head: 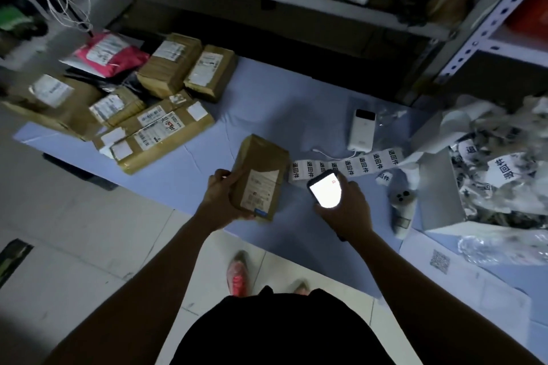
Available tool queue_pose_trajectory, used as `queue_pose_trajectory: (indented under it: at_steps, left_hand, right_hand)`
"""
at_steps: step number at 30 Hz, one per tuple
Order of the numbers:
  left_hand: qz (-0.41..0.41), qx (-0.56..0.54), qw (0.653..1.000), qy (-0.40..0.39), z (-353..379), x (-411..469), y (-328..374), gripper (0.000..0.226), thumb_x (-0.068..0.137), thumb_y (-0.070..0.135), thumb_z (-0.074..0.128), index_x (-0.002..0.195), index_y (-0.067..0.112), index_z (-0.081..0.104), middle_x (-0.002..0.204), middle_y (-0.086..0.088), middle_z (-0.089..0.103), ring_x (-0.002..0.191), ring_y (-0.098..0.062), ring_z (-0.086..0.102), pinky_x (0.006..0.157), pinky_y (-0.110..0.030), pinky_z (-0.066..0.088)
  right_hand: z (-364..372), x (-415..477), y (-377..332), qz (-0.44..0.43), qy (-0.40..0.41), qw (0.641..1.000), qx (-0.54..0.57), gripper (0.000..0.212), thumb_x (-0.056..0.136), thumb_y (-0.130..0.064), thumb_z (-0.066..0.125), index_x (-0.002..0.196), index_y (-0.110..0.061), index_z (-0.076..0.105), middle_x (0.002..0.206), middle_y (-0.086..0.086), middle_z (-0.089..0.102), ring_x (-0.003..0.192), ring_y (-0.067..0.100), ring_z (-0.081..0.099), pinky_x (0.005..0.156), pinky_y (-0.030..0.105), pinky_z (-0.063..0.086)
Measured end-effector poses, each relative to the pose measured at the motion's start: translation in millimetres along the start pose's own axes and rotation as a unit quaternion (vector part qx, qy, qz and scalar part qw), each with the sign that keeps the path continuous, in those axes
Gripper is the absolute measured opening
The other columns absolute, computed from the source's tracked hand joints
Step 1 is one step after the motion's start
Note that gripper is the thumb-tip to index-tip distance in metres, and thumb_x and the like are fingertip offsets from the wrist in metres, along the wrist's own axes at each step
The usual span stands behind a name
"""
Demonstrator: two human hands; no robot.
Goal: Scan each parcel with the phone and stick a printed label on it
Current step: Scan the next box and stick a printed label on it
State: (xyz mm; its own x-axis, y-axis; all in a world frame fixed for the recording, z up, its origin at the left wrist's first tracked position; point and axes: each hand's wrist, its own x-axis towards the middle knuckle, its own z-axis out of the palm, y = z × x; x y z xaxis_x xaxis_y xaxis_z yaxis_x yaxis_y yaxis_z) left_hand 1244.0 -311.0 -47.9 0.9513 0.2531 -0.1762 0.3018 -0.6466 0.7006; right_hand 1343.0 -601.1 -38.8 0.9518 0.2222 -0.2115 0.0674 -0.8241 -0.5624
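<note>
Just left of the label strip (347, 166), the left hand (219, 188) grips a brown parcel (262, 166) by its left edge, fingers wrapped under it and thumb on top, holding it above the blue sheet (267, 104). The parcel's long axis runs away from the person, roughly square to the strip's run, and its shipping label (261, 191) faces up on the near half.

Over the strip's left end, the right hand (350, 209) clasps the phone (324, 190) from below, screen lit and turned up toward the person. Phone and parcel sit near each other but apart, the parcel to the phone's left.

The scan probably turns on that gap. The phone looks to need swinging left of the strip until it is over the shipping label, or the parcel shifting right under it. For the sticking step the right hand is the nearer one to the strip, whose left end lies directly beyond the phone.

Beyond the strip lies a white power bank (362, 130). Far to the strip's left sits a stack of parcels (166, 139).
</note>
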Motion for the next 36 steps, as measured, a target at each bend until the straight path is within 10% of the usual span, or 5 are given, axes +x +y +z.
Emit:
queue_pose_trajectory:
  at_steps: [5,19,33,36]
  left_hand:
    - [0.014,0.03,0.999,0.025,-13.3,13.0,-4.7,0.119,0.048,0.029,0.101,0.151,0.027,0.041,0.132,-0.01,0.037,0.122,-0.032,0.034,0.101,-0.045,0.044]
    - [0.039,0.046,0.997,0.038,-36.1,37.7,-12.5,0.113,0.049,0.029,0.1,0.147,0.029,0.046,0.133,-0.01,0.037,0.123,-0.033,0.032,0.102,-0.048,0.043]
    - [-0.029,-0.075,0.996,0.027,-18.6,42.6,-21.7,0.099,0.05,0.032,0.1,0.135,0.039,0.05,0.119,0.004,0.047,0.096,-0.006,0.058,0.072,-0.01,0.048]
    - [-0.049,-0.098,0.994,-0.023,-14.0,41.6,-26.0,0.099,0.058,0.026,0.098,0.142,0.033,0.046,0.132,0.005,0.052,0.105,-0.011,0.059,0.075,-0.02,0.052]
  right_hand:
    - [-13.5,-5.0,-26.3,-0.095,-0.149,0.973,-0.151,0.101,0.064,-0.053,0.084,0.152,-0.038,0.035,0.145,-0.002,0.054,0.129,0.021,0.053,0.098,0.04,0.048]
    - [-21.8,-25.0,-45.7,-0.124,-0.14,0.96,-0.208,0.103,0.068,-0.048,0.087,0.155,-0.031,0.034,0.15,-0.002,0.051,0.125,0.019,0.054,0.099,0.036,0.049]
    - [22.9,-32.2,30.8,0.089,-0.111,0.979,-0.149,0.099,0.061,-0.056,0.085,0.147,-0.027,0.045,0.119,0.004,0.049,0.112,0.025,0.054,0.081,0.035,0.05]
    - [34.6,-30.4,41.3,0.123,-0.099,0.978,-0.139,0.099,0.061,-0.056,0.085,0.147,-0.03,0.044,0.121,0.006,0.051,0.118,0.029,0.054,0.088,0.04,0.05]
